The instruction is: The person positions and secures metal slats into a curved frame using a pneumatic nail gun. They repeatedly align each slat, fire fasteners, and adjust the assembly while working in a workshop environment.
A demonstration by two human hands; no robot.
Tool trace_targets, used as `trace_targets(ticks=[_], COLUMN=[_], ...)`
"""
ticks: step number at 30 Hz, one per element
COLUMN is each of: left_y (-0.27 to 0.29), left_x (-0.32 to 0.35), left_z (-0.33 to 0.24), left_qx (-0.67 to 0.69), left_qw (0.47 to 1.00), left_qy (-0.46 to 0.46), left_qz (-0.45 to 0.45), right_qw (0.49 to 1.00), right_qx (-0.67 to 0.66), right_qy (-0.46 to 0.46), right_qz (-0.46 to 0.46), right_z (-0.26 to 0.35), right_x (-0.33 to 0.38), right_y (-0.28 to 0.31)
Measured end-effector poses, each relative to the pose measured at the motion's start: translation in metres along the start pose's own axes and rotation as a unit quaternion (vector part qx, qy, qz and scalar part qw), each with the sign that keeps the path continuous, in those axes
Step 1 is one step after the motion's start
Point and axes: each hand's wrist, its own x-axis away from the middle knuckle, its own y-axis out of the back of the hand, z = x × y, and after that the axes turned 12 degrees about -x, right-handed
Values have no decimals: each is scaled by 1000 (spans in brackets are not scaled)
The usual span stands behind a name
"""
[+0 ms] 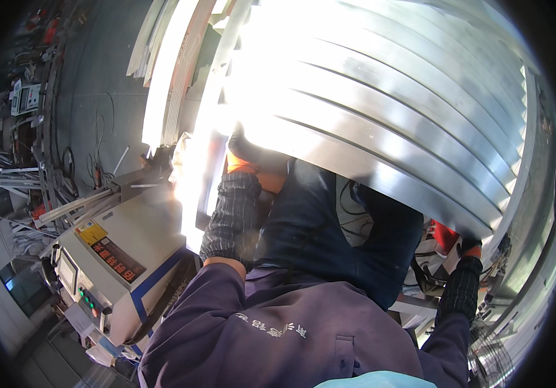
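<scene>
A large slatted metal panel (388, 139) of silvery strips reaches from in front of my legs toward the far side, its upper left washed out by glare. My left hand (247, 147), in a dark glove with an orange cuff, is closed at the panel's near left corner; the thumb points up and the other fingers are hidden. At the near right corner, my right hand (469, 246), gloved alike, meets the end of the panel beside the side rail (517, 187). Its fingers are mostly hidden by the panel and shadow.
To my left stands a beige machine cabinet (116, 239) with green-lit buttons and a small screen. Long profiles (177, 77) are stacked at the far left of the panel. Scrap lengths (16, 181) and cables lie along the left. A red object (445, 236) sits near my right hand.
</scene>
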Motion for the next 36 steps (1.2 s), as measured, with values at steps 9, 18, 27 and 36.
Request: trace_targets(ticks=[9, 18, 27, 36], left_y=[12, 35, 67, 54], left_x=[-15, -24, -95, -57], left_z=[38, 59, 110, 71], left_qx=[-295, -47, -48, 64], left_qw=[947, 995, 974, 987], left_qy=[-69, -77, 56, 102], left_qz=[-107, 49, -213, -108], right_qw=[991, 526, 273, 250], right_qx=[117, -431, -561, -827], right_qy=[59, -537, -491, -269], right_qz=[1, -499, -607, -425], right_z=[-11, 10, 13, -71], right_x=[17, 115, 132, 127], right_y=[-16, -51, -62, -97])
